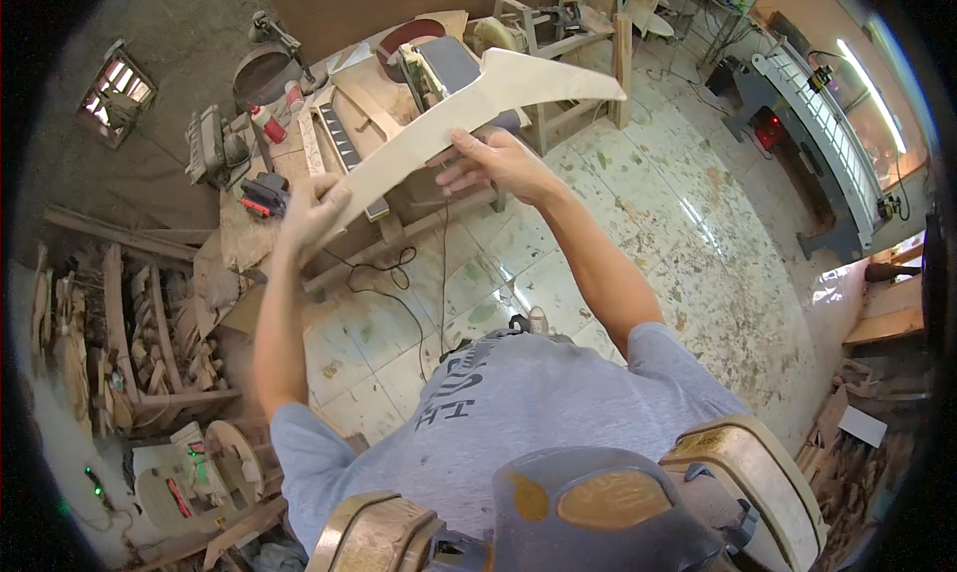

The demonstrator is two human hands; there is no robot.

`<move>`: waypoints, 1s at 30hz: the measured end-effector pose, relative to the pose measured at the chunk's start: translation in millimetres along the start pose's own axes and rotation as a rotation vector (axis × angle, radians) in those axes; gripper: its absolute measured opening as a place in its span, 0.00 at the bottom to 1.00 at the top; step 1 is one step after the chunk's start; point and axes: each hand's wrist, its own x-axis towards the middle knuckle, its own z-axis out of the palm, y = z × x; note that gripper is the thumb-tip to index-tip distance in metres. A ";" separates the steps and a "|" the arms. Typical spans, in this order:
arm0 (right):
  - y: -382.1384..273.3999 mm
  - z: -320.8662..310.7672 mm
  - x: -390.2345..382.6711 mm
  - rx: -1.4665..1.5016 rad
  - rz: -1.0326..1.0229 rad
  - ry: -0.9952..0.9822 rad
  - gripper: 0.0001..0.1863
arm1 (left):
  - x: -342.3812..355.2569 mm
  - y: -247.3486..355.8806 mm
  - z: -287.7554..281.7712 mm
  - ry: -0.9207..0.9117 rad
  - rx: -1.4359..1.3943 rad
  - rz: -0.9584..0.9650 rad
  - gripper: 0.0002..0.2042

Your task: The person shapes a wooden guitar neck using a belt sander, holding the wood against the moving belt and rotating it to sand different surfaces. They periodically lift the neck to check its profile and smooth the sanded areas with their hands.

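A long, pale wooden piece (439,123), flat and cut to a curved outline with a pointed far-right end, is held up slantwise above the workbench (244,238). My left hand (317,208) is closed round its lower left end. Near its middle, my right hand (498,163) holds the lower edge, thumb on the face and fingers loosely curled below. Behind the piece, partly covered by it, stands a sanding machine with a dark grey belt (448,63). Close to my left hand, a black and red power tool (264,193) lies on the bench.
Red bottle (267,123) and clamp-like machine (217,148) stand on the bench. A cable (384,266) trails onto the tiled floor (618,233). Scrap wood (140,323) is stacked left. A large framed machine (827,143) stands right. A respirator (598,502) shows at the bottom.
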 end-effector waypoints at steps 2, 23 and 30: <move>-2.6 -3.7 1.1 -0.011 -0.006 0.045 0.30 | -9.5 3.1 27.2 0.055 -0.010 -0.048 0.11; -26.9 9.5 29.0 -0.150 -0.165 0.225 0.20 | -24.6 -32.3 185.2 0.351 -0.446 0.134 0.18; -19.6 16.5 22.6 -0.240 -0.153 0.185 0.25 | -26.0 -40.2 179.1 0.457 -0.429 0.143 0.18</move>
